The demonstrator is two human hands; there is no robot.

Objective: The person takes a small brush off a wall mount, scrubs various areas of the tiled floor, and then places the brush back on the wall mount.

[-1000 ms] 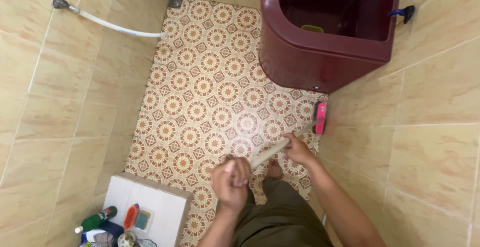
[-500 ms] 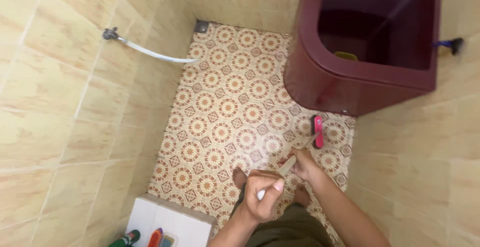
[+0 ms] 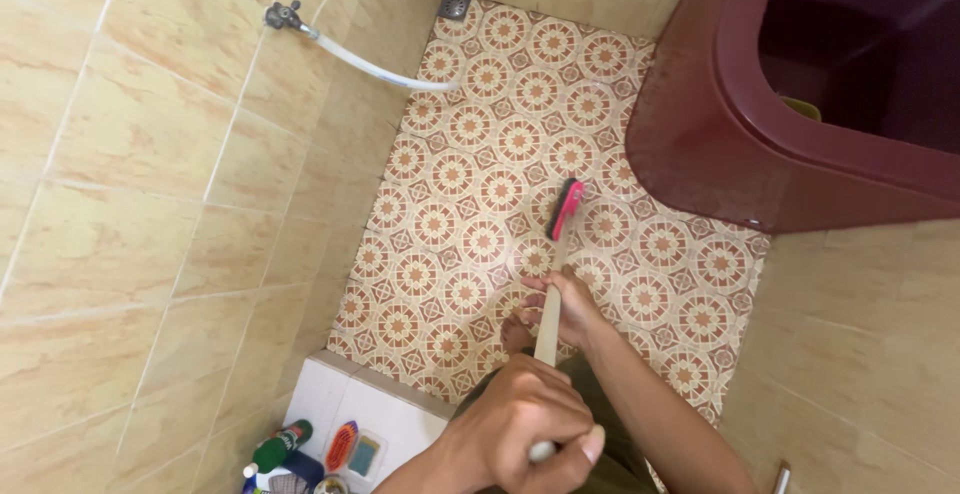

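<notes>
Your left hand (image 3: 525,424) is sitting nearest the camera at the bottom of the view, its fingers curling into a tight fist with the thumb lying across the front, and its bare forearm is running off the lower edge. Your right hand (image 3: 565,306) is reaching further out and lower, its fingers wrapping closed and its knuckles facing up. Your right forearm is slanting down to the lower right, bare to the elbow.
</notes>
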